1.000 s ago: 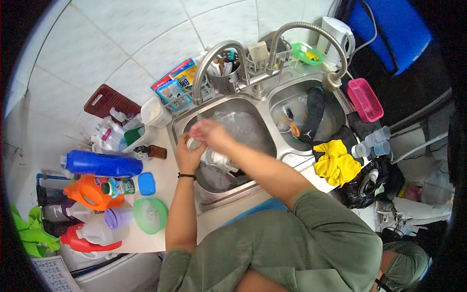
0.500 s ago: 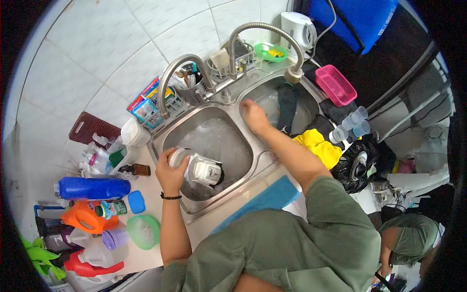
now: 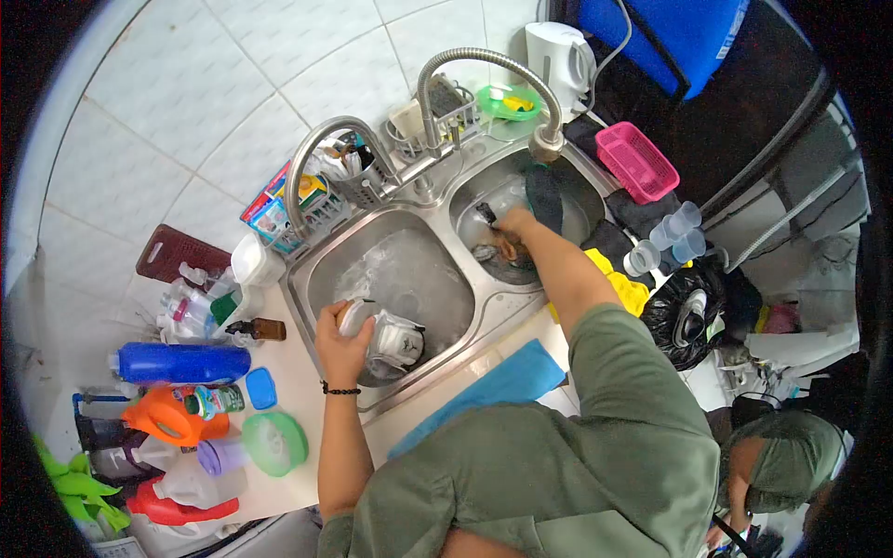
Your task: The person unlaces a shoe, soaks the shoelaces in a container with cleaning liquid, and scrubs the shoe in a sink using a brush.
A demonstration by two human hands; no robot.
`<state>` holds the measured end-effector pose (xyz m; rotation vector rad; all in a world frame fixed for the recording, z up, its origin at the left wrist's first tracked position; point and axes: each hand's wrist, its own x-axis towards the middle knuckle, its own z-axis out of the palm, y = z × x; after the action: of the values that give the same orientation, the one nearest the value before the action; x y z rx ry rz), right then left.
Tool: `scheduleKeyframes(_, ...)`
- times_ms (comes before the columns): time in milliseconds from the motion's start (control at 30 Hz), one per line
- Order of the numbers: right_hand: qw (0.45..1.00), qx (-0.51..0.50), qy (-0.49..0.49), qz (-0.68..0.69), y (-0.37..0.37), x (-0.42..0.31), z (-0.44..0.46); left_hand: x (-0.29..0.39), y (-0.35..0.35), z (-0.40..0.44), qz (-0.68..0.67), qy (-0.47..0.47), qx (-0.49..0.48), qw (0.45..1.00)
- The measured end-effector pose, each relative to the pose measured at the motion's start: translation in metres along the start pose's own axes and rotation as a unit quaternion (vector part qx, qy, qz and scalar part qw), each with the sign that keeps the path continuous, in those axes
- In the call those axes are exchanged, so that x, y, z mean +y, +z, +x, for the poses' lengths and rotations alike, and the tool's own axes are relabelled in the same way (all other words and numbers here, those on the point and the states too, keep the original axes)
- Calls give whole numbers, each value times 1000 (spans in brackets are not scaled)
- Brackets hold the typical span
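Note:
Over the left sink basin, my left hand grips a white shoe by one end, with its fingers wrapped round it. The shoe's other end lies low in the basin. My right hand reaches down into the right basin, its fingers bent at a brush with dark bristles; the grip itself is partly hidden. Beside that hand, brown and grey items lie in the basin. A dark sock-like item lies behind the hand.
Two curved faucets arch over the basins. Bottles, including a blue one, line the left counter. A blue cloth lies at the front edge. A pink basket, yellow cloth and plastic cups are on the right.
My right hand has moved from the shoe in the left basin across and down into the right basin. My left hand has kept the shoe and lowered it. The view has shifted right.

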<state>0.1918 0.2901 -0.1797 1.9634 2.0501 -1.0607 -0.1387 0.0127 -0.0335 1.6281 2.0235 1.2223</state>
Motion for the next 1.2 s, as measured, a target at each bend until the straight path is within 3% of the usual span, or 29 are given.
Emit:
scheduleKeyframes(133,992,115,35,42,53,-11,3,16,-5,-6,18,-57,-22,998)
scheduleKeyframes(167,994,106,26,30,55,-13,5,15,-8,-7,21,-75,-27,997)
scheduleKeyframes(200,995,95,16,16,49,-15,-1,16,-13,-7,43,-91,-41,994)
scheduleKeyframes(333,992,117,-39,-31,1,-33,-35,4,-25,-20,-163,-58,58,983)
scheduleKeyframes(433,979,186,-81,23,-26,-54,-73,-44,-44,-29,-160,-145,-50,975)
scheduleKeyframes(567,962,215,-143,87,-39,-76,-108,-25,-51,-33,-158,-154,15,975)
scheduleKeyframes(733,962,98,-183,179,-26,-126,-139,-16,-47,-30,-149,-154,-14,977)
scheduleKeyframes(833,971,56,-203,116,-3,-158,-158,-39,-35,-29,-147,-136,-17,980)
scheduleKeyframes(900,973,-13,-231,-13,12,-175,-162,-43,-32,-30,-144,-130,-17,981)
scheduleKeyframes(1000,971,-45,-231,-32,41,-193,-158,-34,-32,-36,-145,-146,-7,979)
scheduleKeyframes(1100,976,-39,-202,-71,54,-206,-158,-24,-36,-42,-144,-142,6,979)
scheduleKeyframes(1200,966,50,-242,-78,81,-211,-144,-27,-38,-47,-115,-134,21,984)
